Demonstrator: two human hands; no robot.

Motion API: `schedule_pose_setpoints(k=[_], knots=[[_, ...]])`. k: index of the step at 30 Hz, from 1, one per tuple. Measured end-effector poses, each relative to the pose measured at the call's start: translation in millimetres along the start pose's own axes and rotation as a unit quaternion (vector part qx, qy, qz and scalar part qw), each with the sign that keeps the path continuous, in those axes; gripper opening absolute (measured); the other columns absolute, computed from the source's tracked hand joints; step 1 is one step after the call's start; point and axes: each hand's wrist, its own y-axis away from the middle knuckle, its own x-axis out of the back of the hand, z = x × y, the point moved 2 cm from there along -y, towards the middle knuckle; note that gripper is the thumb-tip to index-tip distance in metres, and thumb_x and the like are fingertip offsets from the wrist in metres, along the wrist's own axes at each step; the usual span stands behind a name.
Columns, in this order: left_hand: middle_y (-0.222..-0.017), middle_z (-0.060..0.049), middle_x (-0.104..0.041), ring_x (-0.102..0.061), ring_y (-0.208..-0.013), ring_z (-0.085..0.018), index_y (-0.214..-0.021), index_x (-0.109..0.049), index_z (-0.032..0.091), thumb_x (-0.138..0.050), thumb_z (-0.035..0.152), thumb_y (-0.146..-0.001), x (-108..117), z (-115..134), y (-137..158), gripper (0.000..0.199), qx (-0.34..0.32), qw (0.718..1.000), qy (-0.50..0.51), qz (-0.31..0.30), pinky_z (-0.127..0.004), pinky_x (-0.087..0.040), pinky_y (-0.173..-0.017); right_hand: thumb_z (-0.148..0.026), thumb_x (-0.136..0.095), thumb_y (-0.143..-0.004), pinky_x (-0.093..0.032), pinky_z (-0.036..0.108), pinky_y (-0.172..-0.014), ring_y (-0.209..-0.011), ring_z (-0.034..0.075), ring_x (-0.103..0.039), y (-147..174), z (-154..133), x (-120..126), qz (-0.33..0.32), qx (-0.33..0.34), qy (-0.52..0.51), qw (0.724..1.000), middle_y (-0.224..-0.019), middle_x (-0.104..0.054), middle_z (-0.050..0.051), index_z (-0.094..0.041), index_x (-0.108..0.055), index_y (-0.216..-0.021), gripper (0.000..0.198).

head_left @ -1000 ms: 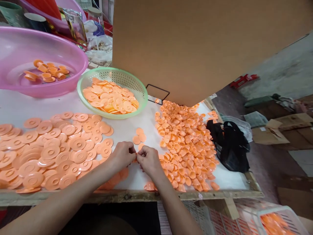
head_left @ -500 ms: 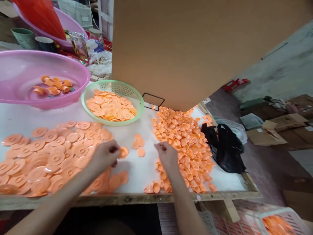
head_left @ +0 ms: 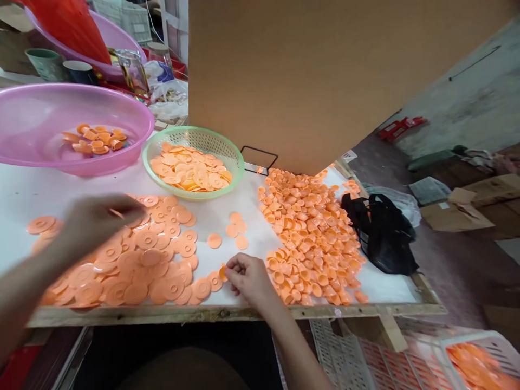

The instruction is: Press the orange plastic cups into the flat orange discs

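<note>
Your right hand (head_left: 248, 276) pinches a small orange piece (head_left: 222, 272) between thumb and finger, just beside the flat discs (head_left: 148, 257), near the front edge of the table (head_left: 195, 316). Your left hand (head_left: 103, 216) is up over the discs — it is too blurry to tell if it holds anything. The heap of little cups (head_left: 317, 238) sits to the right of your right hand. You look to be at the picking-up step. The next move calls for a soft, sure pinch — and care not to bump the discs.

Both hands (head_left: 103, 222) (head_left: 248, 277) well apart
</note>
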Motion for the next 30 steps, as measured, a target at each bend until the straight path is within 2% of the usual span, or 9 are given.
schedule_pose_setpoints(k=[2,3,5,7,12,18,23,26,30], knots=[[-0.087,0.001,-0.07,-0.061,-0.085,-0.019,-0.081,-0.068,0.022,-0.069,0.041,-0.069,-67,31,40,0.023,-0.15,0.978,-0.01,-0.144,-0.029,-0.042,-0.074,-0.024,-0.058,-0.07,-0.043,0.021,-0.038,-0.041,0.01,-0.052,3,7,-11,0.0,-0.023,-0.008,1.0,-0.056,-0.056,-0.004,-0.018,-0.061,-0.072,0.006],[-0.088,-0.001,-0.069,-0.06,-0.089,-0.021,-0.077,-0.067,0.021,-0.07,0.035,-0.068,-96,46,57,0.016,-0.201,0.963,-0.038,-0.178,-0.033,-0.04,-0.078,-0.023,-0.059,-0.07,-0.043,0.02,-0.037,-0.041,0.01,-0.052,3,10,-11,0.01,-0.024,-0.003,1.0,-0.055,-0.056,-0.005,-0.018,-0.06,-0.071,0.006],[-0.087,-0.003,-0.067,-0.057,-0.092,-0.023,-0.076,-0.065,0.02,-0.066,0.021,-0.07,-137,71,78,0.006,-0.232,0.95,-0.08,-0.194,-0.037,-0.035,-0.079,-0.024,-0.059,-0.07,-0.041,0.019,-0.036,-0.04,0.009,-0.051,1,16,-4,0.038,-0.017,0.012,0.999,-0.051,-0.054,-0.005,-0.018,-0.059,-0.069,0.006],[-0.085,-0.004,-0.064,-0.055,-0.093,-0.023,-0.076,-0.064,0.018,-0.061,0.014,-0.073,-158,86,84,0.006,-0.23,0.951,-0.095,-0.184,-0.039,-0.031,-0.078,-0.026,-0.06,-0.07,-0.04,0.018,-0.036,-0.038,0.009,-0.049,-1,19,8,0.067,-0.016,0.014,0.998,-0.048,-0.053,-0.006,-0.018,-0.058,-0.069,0.008],[-0.091,-0.004,-0.062,-0.054,-0.093,-0.022,-0.087,-0.065,0.02,-0.059,0.015,-0.079,-163,91,78,0.012,-0.226,0.958,-0.059,-0.166,-0.039,-0.028,-0.078,-0.03,-0.062,-0.068,-0.042,0.018,-0.037,-0.039,0.009,-0.049,0,16,21,0.077,-0.026,-0.044,0.996,-0.047,-0.054,-0.006,-0.018,-0.057,-0.07,0.013],[-0.097,-0.002,-0.063,-0.055,-0.094,-0.019,-0.094,-0.067,0.026,-0.052,0.004,-0.073,-151,78,86,0.035,-0.198,0.958,-0.026,-0.208,-0.037,-0.028,-0.08,-0.03,-0.063,-0.067,-0.04,0.017,-0.035,-0.038,0.008,-0.047,-3,16,13,0.065,-0.045,-0.065,0.995,-0.045,-0.052,-0.007,-0.018,-0.056,-0.07,0.014],[-0.084,-0.002,-0.062,-0.054,-0.088,-0.019,-0.078,-0.069,0.022,-0.062,0.022,-0.082,-161,83,83,0.007,-0.199,0.959,-0.022,-0.201,-0.038,-0.027,-0.079,-0.031,-0.061,-0.069,-0.04,0.019,-0.036,-0.038,0.009,-0.047,-3,18,10,0.053,-0.05,-0.042,0.996,-0.047,-0.053,-0.006,-0.019,-0.057,-0.07,0.013],[-0.08,-0.002,-0.063,-0.055,-0.085,-0.018,-0.073,-0.068,0.02,-0.061,0.025,-0.086,-170,84,80,0.015,-0.205,0.959,0.001,-0.196,-0.037,-0.027,-0.079,-0.026,-0.058,-0.07,-0.039,0.02,-0.04,-0.042,0.011,-0.048,-4,16,5,0.076,-0.013,0.018,0.997,-0.049,-0.053,-0.006,-0.02,-0.055,-0.066,0.008],[-0.079,-0.003,-0.066,-0.057,-0.084,-0.019,-0.07,-0.068,0.019,-0.062,0.023,-0.083,-168,86,77,0.014,-0.189,0.959,0.009,-0.212,-0.035,-0.03,-0.079,-0.017,-0.055,-0.07,-0.038,0.021,-0.049,-0.051,0.012,-0.052,-5,11,0,0.11,0.065,0.148,0.981,-0.054,-0.056,-0.004,-0.02,-0.054,-0.062,0.009]])
